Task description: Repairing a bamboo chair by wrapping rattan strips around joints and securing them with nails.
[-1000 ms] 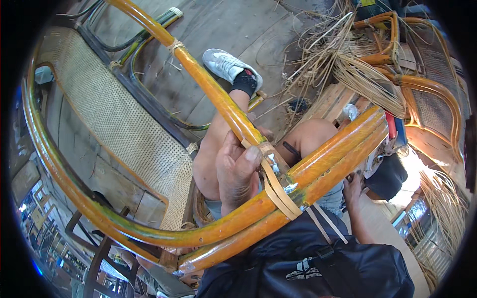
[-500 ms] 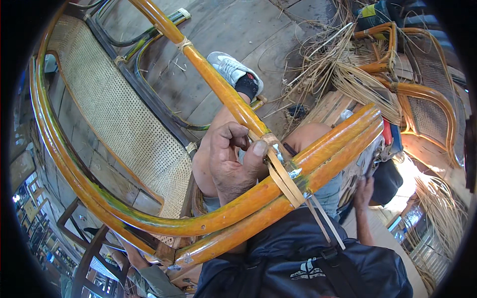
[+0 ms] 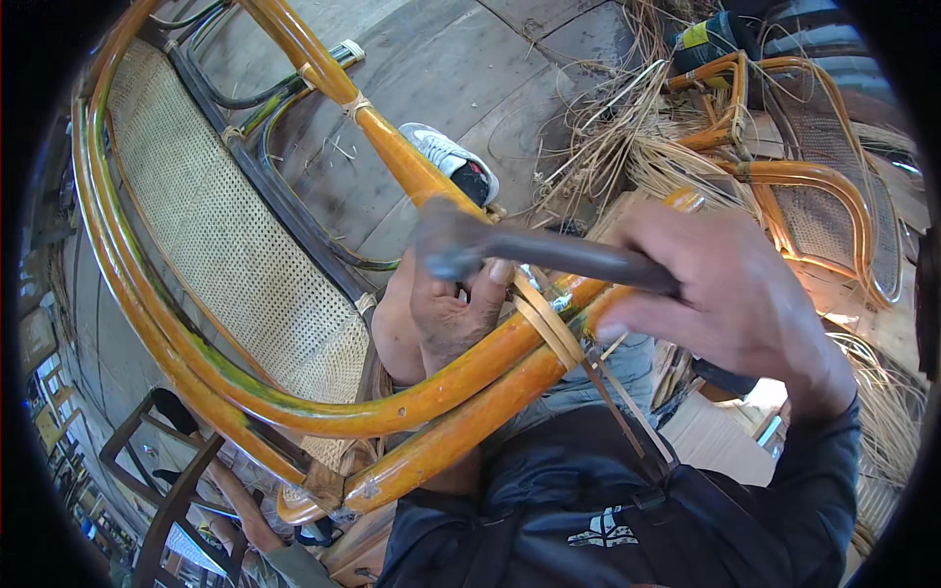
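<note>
My right hand [image 3: 730, 289] grips the dark handle of a hammer [image 3: 578, 257]. Its head, blurred by motion, hangs over the fingers of my left hand [image 3: 453, 323] and partly hides them. Those fingers are bent, thumb up, beside the joint where an orange-brown rattan pole meets the doubled curved rail of a glossy rattan furniture frame [image 3: 294, 416]. What they pinch, I cannot make out. Pale flat rattan strips [image 3: 545, 328] wrap over the joint and the doubled rail, their loose ends hanging toward my dark shirt.
A woven cane panel [image 3: 235, 235] in a dark frame lies to the left. Loose cane strands [image 3: 613, 132] pile up at the far right, near another rattan chair [image 3: 818, 196]. At lower left are a dark wooden frame [image 3: 162, 480] and another person's arm [image 3: 245, 505].
My right hand has come up from the lower right with the hammer in it, over the joint. The left hand stays at the joint. The view has shifted slightly.
</note>
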`<state>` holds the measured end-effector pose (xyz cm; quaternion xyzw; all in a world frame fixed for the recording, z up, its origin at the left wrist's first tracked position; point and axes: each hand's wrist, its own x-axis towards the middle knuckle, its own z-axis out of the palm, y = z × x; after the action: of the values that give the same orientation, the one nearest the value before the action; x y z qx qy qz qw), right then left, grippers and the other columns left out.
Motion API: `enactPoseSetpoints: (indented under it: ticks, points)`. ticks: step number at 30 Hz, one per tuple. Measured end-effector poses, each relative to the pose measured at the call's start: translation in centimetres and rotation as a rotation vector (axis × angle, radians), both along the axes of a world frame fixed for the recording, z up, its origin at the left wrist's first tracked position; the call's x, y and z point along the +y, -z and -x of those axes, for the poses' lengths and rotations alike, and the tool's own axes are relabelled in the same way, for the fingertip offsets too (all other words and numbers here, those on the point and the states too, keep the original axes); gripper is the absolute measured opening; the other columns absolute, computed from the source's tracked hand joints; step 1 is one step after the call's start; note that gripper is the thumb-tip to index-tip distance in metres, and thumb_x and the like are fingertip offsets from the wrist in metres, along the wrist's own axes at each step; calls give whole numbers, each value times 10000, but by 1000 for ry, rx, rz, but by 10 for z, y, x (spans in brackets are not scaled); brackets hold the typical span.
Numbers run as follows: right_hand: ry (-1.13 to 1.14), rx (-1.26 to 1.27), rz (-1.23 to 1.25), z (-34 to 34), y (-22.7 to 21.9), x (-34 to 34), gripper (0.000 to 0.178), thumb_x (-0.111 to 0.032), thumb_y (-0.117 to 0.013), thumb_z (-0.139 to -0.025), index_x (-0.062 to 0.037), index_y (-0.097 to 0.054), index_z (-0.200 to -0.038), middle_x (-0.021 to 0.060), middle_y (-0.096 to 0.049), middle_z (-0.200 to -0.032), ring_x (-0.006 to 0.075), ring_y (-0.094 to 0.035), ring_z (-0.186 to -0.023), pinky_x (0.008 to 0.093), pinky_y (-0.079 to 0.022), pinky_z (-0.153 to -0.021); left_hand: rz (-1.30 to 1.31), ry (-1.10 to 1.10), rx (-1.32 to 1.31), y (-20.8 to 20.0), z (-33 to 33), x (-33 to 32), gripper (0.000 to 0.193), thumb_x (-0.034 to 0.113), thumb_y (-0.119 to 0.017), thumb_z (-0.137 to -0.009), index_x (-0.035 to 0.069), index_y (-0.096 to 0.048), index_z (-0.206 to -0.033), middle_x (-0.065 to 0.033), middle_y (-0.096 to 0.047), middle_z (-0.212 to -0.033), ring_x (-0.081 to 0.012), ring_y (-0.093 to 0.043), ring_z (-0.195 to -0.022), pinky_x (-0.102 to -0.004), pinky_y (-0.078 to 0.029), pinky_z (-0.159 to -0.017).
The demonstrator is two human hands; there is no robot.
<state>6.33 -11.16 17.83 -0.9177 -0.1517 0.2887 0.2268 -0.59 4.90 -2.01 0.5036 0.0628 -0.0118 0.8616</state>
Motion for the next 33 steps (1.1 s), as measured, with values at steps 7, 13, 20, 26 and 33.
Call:
enactPoseSetpoints:
  ticks: [7, 13, 20, 26, 33]
  points:
    - [-217, 58, 190, -17, 14, 27, 380, -379, -683, -738, -44, -508, -783, 136, -531, -617, 334, -560, -629, 427, -408, -562, -19, 46, 188, -11, -13, 2, 213, 160, -641, -833, 22, -528, -949, 22, -521, -740, -71, -488, -647, -210, -397, -587]
    - [-197, 37, 232, -12, 16, 24, 398, -395, -688, -730, -44, -508, -779, 134, -541, -610, 338, -566, -618, 424, -416, -560, 137, -113, -32, -5, -9, -7, 414, 363, -577, -872, -6, -520, -1050, -71, -560, -876, -173, -543, -729, -282, -440, -672]
    - [-201, -28, 235, -14, 21, 26, 429, -416, -711, -696, -51, -511, -801, 122, -556, -618, 314, -583, -623, 406, -430, -563, 173, 34, -225, 4, -20, -10, 303, 265, -562, -857, -5, -632, -975, -184, -498, -1182, -241, -410, -1145, -393, -282, -963]
    - [-221, 4, 230, -17, 18, 27, 425, -397, -722, -688, -51, -508, -810, 119, -561, -614, 316, -587, -614, 408, -433, -562, 85, -40, -310, -7, -28, -10, 144, 97, -597, -791, 9, -692, -855, -231, -427, -1306, -231, -304, -1274, -402, -188, -1032]
    - [-213, -43, 219, -12, 21, 25, 414, -382, -728, -689, -51, -513, -816, 113, -550, -587, 311, -586, -593, 406, -433, -553, 152, -203, -93, -29, -24, -19, 246, 0, -592, -776, -18, -631, -1018, -196, -391, -1317, -107, -544, -882, -199, -450, -681]
